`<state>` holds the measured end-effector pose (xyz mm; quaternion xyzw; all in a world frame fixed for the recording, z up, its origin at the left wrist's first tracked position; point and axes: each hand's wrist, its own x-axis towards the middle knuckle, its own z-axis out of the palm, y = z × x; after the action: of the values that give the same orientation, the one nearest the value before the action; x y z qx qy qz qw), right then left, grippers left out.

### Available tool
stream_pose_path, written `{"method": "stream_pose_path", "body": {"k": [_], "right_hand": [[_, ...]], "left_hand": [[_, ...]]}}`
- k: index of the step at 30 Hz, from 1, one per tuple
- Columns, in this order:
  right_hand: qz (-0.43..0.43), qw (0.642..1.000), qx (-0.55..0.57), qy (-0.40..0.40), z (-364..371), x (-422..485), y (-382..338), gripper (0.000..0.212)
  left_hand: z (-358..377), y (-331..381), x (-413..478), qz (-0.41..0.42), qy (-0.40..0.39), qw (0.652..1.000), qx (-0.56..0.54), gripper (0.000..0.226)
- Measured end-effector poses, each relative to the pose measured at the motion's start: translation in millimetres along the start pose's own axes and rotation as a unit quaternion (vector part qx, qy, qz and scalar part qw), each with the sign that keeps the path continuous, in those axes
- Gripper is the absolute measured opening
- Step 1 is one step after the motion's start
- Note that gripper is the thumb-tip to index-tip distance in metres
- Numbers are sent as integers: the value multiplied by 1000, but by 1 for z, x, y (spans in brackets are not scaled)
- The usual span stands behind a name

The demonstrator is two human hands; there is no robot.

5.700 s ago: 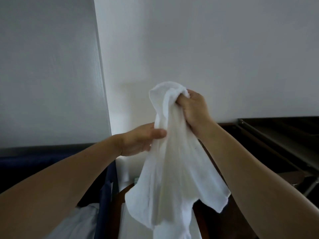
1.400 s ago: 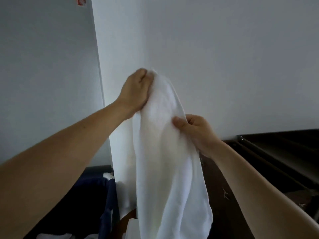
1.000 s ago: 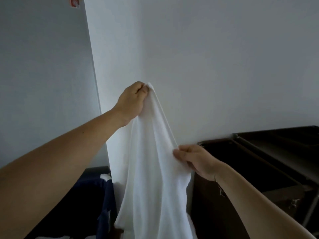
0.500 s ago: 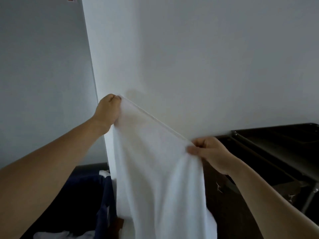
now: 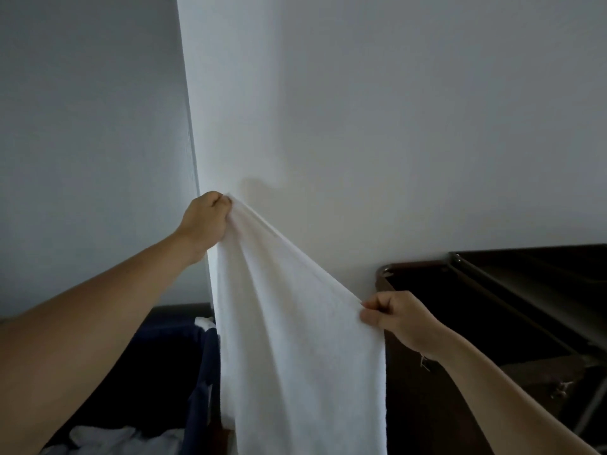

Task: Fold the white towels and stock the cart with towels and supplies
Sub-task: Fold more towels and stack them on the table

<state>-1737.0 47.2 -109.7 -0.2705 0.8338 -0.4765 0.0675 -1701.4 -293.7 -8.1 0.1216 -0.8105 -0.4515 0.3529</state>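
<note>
A: Head view: where's the white towel (image 5: 295,339)?
B: Centre, hanging toward 6 o'clock, its top edge stretched between both hands.
A: And the hands?
B: Left hand (image 5: 205,221) at 9 o'clock, fist curled round one corner. Right hand (image 5: 397,318) at 4 o'clock, pinching the other corner, with the dark cart (image 5: 492,307) beyond it. Blue hamper (image 5: 200,372) at 7 o'clock.

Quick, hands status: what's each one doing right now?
Left hand: closed, gripping the upper corner of the white towel.
Right hand: closed, pinching the towel's top edge lower down.
</note>
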Motion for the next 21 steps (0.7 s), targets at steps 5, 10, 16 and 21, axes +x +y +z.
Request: {"method": "stream_pose_path", "body": {"k": [5, 10, 16, 21], "right_hand": [[0, 997, -70, -23, 27, -8, 14, 20], [2, 993, -116, -14, 28, -11, 31, 22], [9, 993, -105, 55, 10, -8, 36, 4], [28, 990, -127, 52, 8, -5, 46, 15]], "left_hand": [[6, -2, 10, -33, 29, 999, -31, 35], [12, 1, 15, -14, 28, 1000, -6, 30], [10, -12, 24, -29, 65, 997, 35, 33], [-1, -23, 27, -18, 63, 994, 86, 31]]}}
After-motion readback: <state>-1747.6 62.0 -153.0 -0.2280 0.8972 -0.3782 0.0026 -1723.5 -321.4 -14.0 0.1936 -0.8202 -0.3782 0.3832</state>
